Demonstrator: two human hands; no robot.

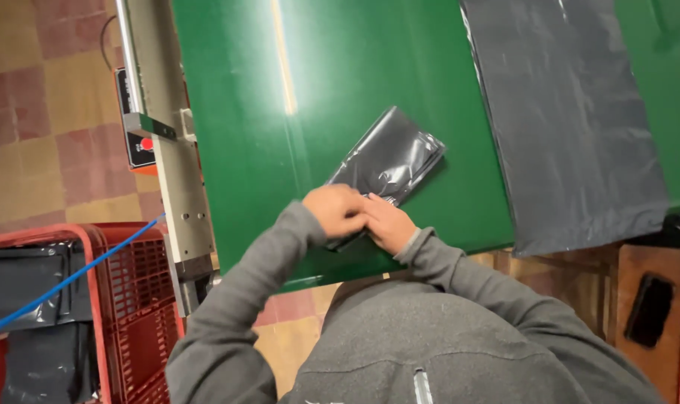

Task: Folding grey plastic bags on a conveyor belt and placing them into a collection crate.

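Note:
A folded black plastic bag lies slantwise on the green table, near its front edge. My left hand and my right hand meet at the bag's near end, fingers curled over the plastic and pressing it against the table. The hands touch each other and hide that end of the bag. Both arms are in grey sleeves.
A large flat black plastic sheet lies on the table to the right and hangs over the front edge. A metal post with a red-buttoned control box stands at the table's left. A red crate with black bags sits lower left, crossed by a blue cable.

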